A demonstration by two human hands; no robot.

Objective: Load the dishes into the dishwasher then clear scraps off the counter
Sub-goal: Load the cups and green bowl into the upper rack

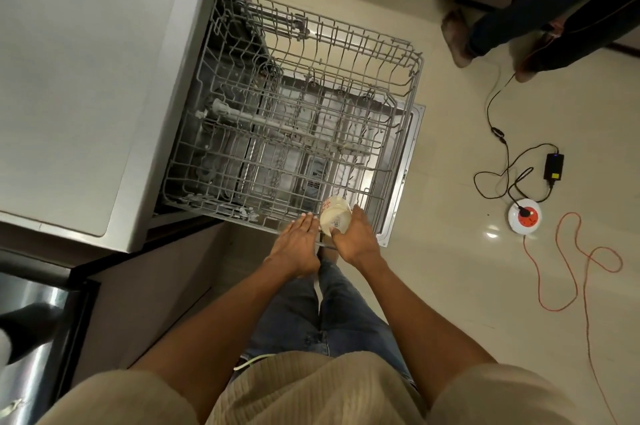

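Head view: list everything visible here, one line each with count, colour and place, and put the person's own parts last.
Dishwasher rack: one, grey wire, pulled out over the open door, no dishes seen standing in it.
Dishwasher door: one, metal, folded down under the rack.
Counter: one, pale grey, left of the rack.
Cup: one, cream with red print, tipped on its side at the rack's near edge.
Power adapter: one, black, on the floor at right.
Socket hub: one, white and red, round, on the floor.
Orange cable: one, looping across the floor.
Bystander's feet: two, top right.
Left hand: flat, fingers straight, beside the cup.
Right hand: fingers round the cup.
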